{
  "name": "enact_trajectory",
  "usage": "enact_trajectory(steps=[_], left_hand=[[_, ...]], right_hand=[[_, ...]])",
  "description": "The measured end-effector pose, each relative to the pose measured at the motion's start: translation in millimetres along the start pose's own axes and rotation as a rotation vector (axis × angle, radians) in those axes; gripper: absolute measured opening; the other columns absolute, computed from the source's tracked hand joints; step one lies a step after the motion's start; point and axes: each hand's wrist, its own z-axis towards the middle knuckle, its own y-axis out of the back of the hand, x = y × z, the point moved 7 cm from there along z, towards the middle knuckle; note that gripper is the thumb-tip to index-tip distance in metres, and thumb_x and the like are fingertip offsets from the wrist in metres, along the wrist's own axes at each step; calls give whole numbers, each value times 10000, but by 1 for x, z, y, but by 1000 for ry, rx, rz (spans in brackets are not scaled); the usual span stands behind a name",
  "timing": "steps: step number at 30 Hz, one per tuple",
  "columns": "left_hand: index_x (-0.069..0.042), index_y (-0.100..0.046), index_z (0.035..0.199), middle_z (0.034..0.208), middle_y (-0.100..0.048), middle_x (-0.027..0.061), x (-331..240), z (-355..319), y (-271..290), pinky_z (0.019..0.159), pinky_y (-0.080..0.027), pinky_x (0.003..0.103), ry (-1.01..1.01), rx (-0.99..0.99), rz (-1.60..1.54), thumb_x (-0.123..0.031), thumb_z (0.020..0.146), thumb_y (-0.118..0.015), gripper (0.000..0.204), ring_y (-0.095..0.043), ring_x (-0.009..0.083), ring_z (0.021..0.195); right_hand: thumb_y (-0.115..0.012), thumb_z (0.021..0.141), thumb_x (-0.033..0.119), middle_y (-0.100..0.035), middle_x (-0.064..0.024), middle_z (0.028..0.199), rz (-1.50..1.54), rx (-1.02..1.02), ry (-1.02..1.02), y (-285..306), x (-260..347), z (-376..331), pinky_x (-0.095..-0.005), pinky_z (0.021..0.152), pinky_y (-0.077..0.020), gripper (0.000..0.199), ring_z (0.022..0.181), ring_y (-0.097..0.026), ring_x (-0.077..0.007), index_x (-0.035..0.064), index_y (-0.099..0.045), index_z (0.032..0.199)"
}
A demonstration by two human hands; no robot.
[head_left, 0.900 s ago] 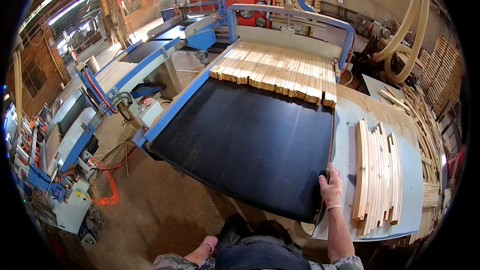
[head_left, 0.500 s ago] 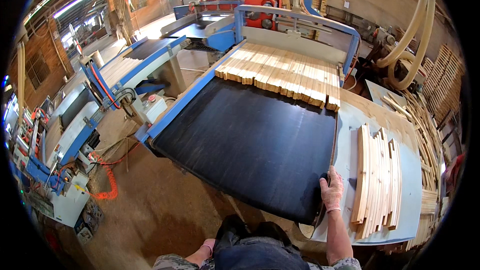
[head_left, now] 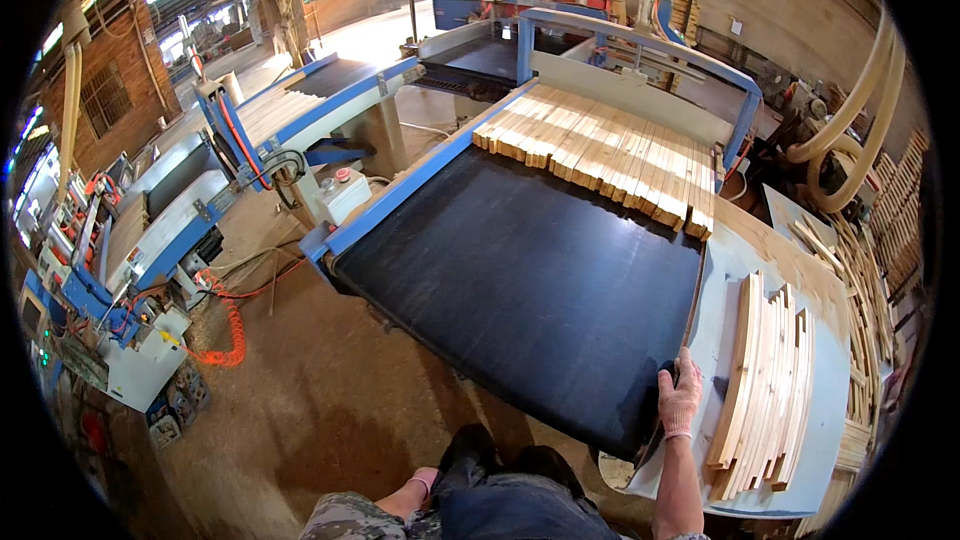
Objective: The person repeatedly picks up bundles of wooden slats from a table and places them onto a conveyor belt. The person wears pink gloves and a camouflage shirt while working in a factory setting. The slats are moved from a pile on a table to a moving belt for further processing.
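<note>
Slats ride far end of belt, nearer than a second ago | right hand stays flat on belt's near corner, fingers loose, holding nothing | left hand low by knee, grip unclear | stack beside, untouched

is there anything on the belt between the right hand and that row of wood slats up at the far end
Nothing visible. The right hand rests on the near right corner of the black conveyor belt, and the belt surface shows bare all the way up to the row of wooden slats lying across its far end.
</note>
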Motion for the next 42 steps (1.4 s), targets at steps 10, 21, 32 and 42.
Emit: enact_trajectory(steps=[10, 21, 32, 42], left_hand=[[-88, -845, 1076, 1147, -803, 175, 0, 1, -3, 886, -594, 455, -73, -4, 78, -316, 970, -618, 338, -777, 318, 1086], [-44, -824, 1094, 1187, -791, 190, 7, 3, 2, 936, -577, 454, -64, -67, -50, -389, 934, -661, 414, -754, 352, 1148], [-48, -820, 1115, 1234, -777, 193, 0, 1, 8, 919, -568, 466, -62, 12, -35, -388, 964, -638, 414, -741, 357, 1165], [-85, -839, 1056, 1146, -782, 214, -14, -6, 16, 936, -588, 472, -199, -1, 186, -386, 950, -638, 377, -745, 383, 1144]], right_hand=[[-779, 888, 89, -676, -214, 1389, -11, 2, -15, -1, 2, 1, -441, 1150, -487, 669, 1293, -634, -375, 27, -582, 1524], [-786, 890, 89, -683, -201, 1382, 3, 13, -20, -1, 6, 1, -430, 1156, -485, 659, 1295, -635, -355, 35, -593, 1518], [-811, 871, 159, -727, -186, 1330, 40, -13, -53, -4, -3, 2, -466, 1199, -433, 664, 1356, -582, -382, 31, -614, 1492], [-785, 888, 125, -689, -184, 1386, 61, 13, -25, -5, -7, 0, -476, 1179, -447, 676, 1363, -569, -386, 37, -576, 1525]])
